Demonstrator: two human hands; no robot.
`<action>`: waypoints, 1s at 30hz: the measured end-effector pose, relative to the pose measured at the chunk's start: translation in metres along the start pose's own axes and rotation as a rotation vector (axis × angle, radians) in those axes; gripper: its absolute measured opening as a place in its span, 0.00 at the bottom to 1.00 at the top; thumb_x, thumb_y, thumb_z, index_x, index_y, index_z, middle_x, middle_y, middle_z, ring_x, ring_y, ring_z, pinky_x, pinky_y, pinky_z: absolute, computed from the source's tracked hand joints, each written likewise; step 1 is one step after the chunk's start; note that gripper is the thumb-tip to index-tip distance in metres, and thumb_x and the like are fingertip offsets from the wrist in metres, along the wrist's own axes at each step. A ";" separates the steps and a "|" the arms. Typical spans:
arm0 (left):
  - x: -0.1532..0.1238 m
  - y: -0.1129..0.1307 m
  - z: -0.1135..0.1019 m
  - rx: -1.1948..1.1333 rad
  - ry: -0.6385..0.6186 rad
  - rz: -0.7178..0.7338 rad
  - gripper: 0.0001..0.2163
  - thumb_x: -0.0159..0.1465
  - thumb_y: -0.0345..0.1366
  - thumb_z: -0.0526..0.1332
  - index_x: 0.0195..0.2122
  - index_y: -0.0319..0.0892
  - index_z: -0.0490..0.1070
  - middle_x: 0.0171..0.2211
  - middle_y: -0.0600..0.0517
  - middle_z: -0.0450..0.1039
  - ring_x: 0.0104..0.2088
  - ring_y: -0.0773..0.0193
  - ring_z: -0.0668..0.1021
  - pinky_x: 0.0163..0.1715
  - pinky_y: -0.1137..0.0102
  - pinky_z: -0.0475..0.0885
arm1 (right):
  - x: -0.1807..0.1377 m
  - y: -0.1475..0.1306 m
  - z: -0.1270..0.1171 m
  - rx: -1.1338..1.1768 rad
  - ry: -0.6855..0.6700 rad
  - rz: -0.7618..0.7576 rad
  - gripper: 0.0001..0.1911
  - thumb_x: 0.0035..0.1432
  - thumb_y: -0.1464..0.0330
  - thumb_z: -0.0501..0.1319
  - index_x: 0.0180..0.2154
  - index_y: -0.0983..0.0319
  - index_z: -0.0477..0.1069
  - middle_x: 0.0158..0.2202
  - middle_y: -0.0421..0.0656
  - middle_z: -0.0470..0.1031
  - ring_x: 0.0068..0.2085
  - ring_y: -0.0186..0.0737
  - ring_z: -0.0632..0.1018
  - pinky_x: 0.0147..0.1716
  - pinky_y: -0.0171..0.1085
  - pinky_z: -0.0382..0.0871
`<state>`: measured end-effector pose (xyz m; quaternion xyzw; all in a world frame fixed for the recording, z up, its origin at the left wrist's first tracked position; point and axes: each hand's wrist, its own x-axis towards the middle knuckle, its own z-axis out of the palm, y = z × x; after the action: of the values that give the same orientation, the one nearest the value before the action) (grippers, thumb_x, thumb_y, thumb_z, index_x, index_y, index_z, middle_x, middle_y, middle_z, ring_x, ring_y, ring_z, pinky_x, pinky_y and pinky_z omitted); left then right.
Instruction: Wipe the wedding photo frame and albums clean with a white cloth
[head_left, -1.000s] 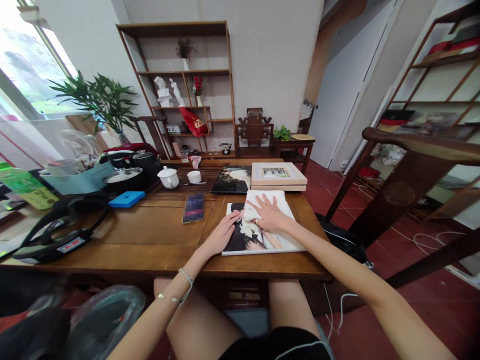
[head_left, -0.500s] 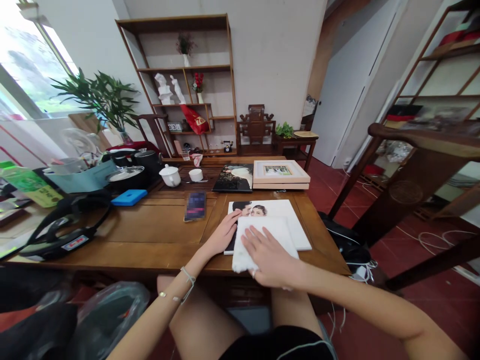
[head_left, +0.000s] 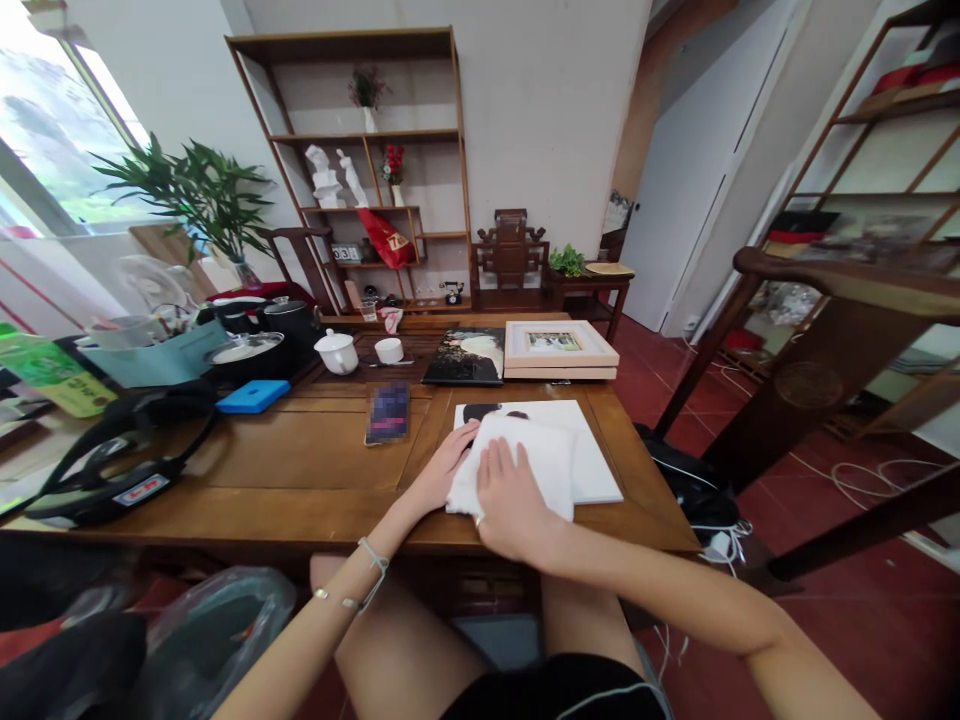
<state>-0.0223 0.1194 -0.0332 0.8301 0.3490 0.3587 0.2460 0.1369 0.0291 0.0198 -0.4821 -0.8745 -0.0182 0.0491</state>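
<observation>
A white cloth (head_left: 544, 462) lies over a large photo print or panel (head_left: 596, 470), whose white right side and part of a dark-haired head show around it. My right hand (head_left: 514, 495) rests flat on the cloth with its fingers stretched out, pressing it against the picture. At the panel's left edge, my left hand (head_left: 444, 468) lies with extended fingers, its fingertips touching the panel beside the cloth. The cloth covers most of the pictured faces.
Behind the panel are a dark photo panel (head_left: 466, 356) and light wooden picture frames (head_left: 562, 362). A phone (head_left: 388, 414), blue box (head_left: 253, 396), white teapot (head_left: 337, 352), small cup (head_left: 389, 350) and black headset (head_left: 142, 470) stand leftward on the wooden table (head_left: 300, 470). A chair (head_left: 787, 370) is at right.
My right hand has slid the cloth left and slightly away from me across the panel, covering the pictured faces. The left hand stays at the panel's left edge.
</observation>
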 end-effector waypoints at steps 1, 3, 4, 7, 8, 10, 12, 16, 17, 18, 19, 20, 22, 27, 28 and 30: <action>0.000 0.000 0.000 -0.006 0.001 -0.002 0.20 0.67 0.39 0.50 0.59 0.43 0.62 0.62 0.44 0.59 0.63 0.54 0.61 0.63 0.55 0.55 | -0.010 -0.010 0.003 -0.002 0.010 -0.055 0.41 0.50 0.59 0.58 0.60 0.79 0.57 0.62 0.68 0.54 0.64 0.70 0.50 0.60 0.64 0.36; 0.000 0.000 0.000 -0.011 -0.006 -0.004 0.20 0.67 0.39 0.50 0.59 0.43 0.62 0.62 0.44 0.59 0.63 0.54 0.61 0.63 0.56 0.55 | -0.028 -0.020 0.008 -0.002 0.041 -0.129 0.43 0.51 0.59 0.57 0.60 0.82 0.54 0.62 0.69 0.52 0.64 0.69 0.49 0.61 0.61 0.37; 0.000 0.001 0.000 -0.007 -0.009 -0.008 0.20 0.67 0.39 0.50 0.59 0.43 0.62 0.62 0.44 0.59 0.63 0.55 0.61 0.63 0.57 0.55 | -0.034 -0.020 0.010 0.005 0.058 -0.147 0.43 0.52 0.58 0.57 0.61 0.82 0.52 0.63 0.69 0.51 0.64 0.67 0.48 0.61 0.60 0.38; -0.001 0.003 0.001 0.026 -0.008 -0.023 0.19 0.68 0.38 0.48 0.59 0.43 0.62 0.62 0.44 0.58 0.63 0.56 0.61 0.64 0.57 0.53 | -0.041 0.000 0.011 0.054 0.070 -0.145 0.39 0.55 0.58 0.54 0.61 0.76 0.54 0.64 0.62 0.51 0.65 0.60 0.49 0.61 0.56 0.41; -0.001 0.004 0.001 0.037 -0.006 -0.025 0.19 0.68 0.37 0.47 0.59 0.43 0.62 0.62 0.45 0.58 0.63 0.57 0.60 0.64 0.57 0.53 | -0.038 0.012 0.011 0.070 0.063 -0.119 0.37 0.55 0.59 0.54 0.61 0.73 0.56 0.64 0.59 0.53 0.65 0.57 0.50 0.62 0.55 0.43; -0.001 0.005 0.001 0.050 -0.010 -0.021 0.19 0.68 0.36 0.46 0.59 0.43 0.62 0.62 0.46 0.58 0.64 0.58 0.60 0.65 0.57 0.52 | -0.028 0.039 0.007 0.086 0.052 -0.038 0.34 0.56 0.60 0.54 0.61 0.70 0.58 0.64 0.56 0.56 0.65 0.54 0.52 0.61 0.53 0.45; -0.001 0.006 0.001 0.051 -0.015 -0.017 0.19 0.68 0.36 0.46 0.59 0.43 0.62 0.62 0.46 0.58 0.64 0.59 0.60 0.65 0.57 0.51 | -0.013 0.065 -0.001 0.089 0.055 0.054 0.32 0.56 0.63 0.53 0.60 0.70 0.59 0.63 0.56 0.58 0.64 0.53 0.55 0.61 0.52 0.46; 0.000 0.006 0.001 0.065 -0.024 -0.011 0.19 0.68 0.35 0.46 0.59 0.43 0.61 0.63 0.45 0.57 0.64 0.58 0.59 0.65 0.57 0.51 | 0.022 0.097 -0.029 0.168 0.035 0.089 0.22 0.56 0.67 0.54 0.51 0.69 0.69 0.58 0.56 0.65 0.59 0.54 0.64 0.57 0.47 0.54; 0.000 0.006 0.001 0.068 -0.027 -0.008 0.19 0.68 0.35 0.46 0.59 0.42 0.61 0.63 0.45 0.57 0.64 0.58 0.59 0.65 0.57 0.51 | 0.031 0.100 -0.036 0.211 0.020 0.078 0.19 0.56 0.67 0.54 0.48 0.68 0.71 0.56 0.56 0.67 0.57 0.54 0.67 0.55 0.45 0.57; 0.000 0.005 0.001 0.069 -0.027 -0.003 0.20 0.68 0.35 0.46 0.59 0.42 0.61 0.63 0.45 0.57 0.64 0.58 0.59 0.65 0.57 0.51 | 0.041 0.100 -0.042 0.254 0.007 0.067 0.17 0.56 0.68 0.54 0.45 0.68 0.72 0.53 0.56 0.70 0.54 0.54 0.70 0.52 0.44 0.60; 0.000 0.004 0.001 0.068 -0.025 0.002 0.20 0.68 0.35 0.46 0.59 0.42 0.61 0.63 0.44 0.57 0.64 0.58 0.59 0.65 0.56 0.51 | 0.051 0.099 -0.046 0.291 -0.002 0.059 0.15 0.57 0.67 0.54 0.42 0.68 0.73 0.50 0.55 0.73 0.51 0.53 0.72 0.50 0.42 0.62; 0.000 0.003 0.002 0.069 -0.021 0.005 0.19 0.68 0.35 0.46 0.59 0.42 0.61 0.62 0.44 0.57 0.64 0.58 0.59 0.64 0.56 0.51 | 0.062 0.096 -0.048 0.319 -0.007 0.051 0.14 0.58 0.67 0.54 0.40 0.68 0.73 0.47 0.54 0.75 0.49 0.51 0.74 0.47 0.41 0.64; 0.000 0.001 0.002 0.076 -0.016 -0.001 0.19 0.68 0.35 0.46 0.59 0.41 0.62 0.62 0.43 0.58 0.63 0.57 0.60 0.64 0.56 0.52 | 0.084 0.089 -0.045 0.353 -0.007 0.028 0.15 0.59 0.64 0.54 0.40 0.67 0.73 0.44 0.52 0.76 0.45 0.48 0.76 0.44 0.38 0.66; 0.000 0.000 0.001 0.093 -0.013 -0.030 0.19 0.67 0.36 0.47 0.57 0.37 0.64 0.60 0.40 0.60 0.62 0.55 0.62 0.64 0.54 0.53 | 0.127 0.083 -0.017 0.410 0.021 -0.025 0.19 0.57 0.62 0.58 0.47 0.68 0.70 0.50 0.54 0.73 0.49 0.49 0.74 0.46 0.38 0.65; 0.000 0.001 0.001 0.091 -0.015 -0.029 0.19 0.67 0.35 0.47 0.57 0.37 0.64 0.60 0.40 0.60 0.61 0.55 0.62 0.63 0.54 0.53 | 0.129 0.086 -0.012 0.414 0.028 -0.026 0.20 0.57 0.62 0.58 0.48 0.68 0.69 0.50 0.54 0.73 0.49 0.50 0.74 0.47 0.39 0.65; 0.000 0.003 0.000 0.082 -0.019 -0.025 0.19 0.68 0.35 0.46 0.58 0.39 0.63 0.60 0.41 0.60 0.62 0.56 0.62 0.63 0.54 0.53 | 0.124 0.098 -0.004 0.432 0.036 -0.014 0.21 0.59 0.60 0.56 0.48 0.67 0.68 0.49 0.54 0.74 0.48 0.50 0.75 0.48 0.41 0.66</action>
<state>-0.0213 0.1169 -0.0311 0.8384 0.3715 0.3331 0.2194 0.1546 0.1856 0.0355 -0.4539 -0.8604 0.1604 0.1669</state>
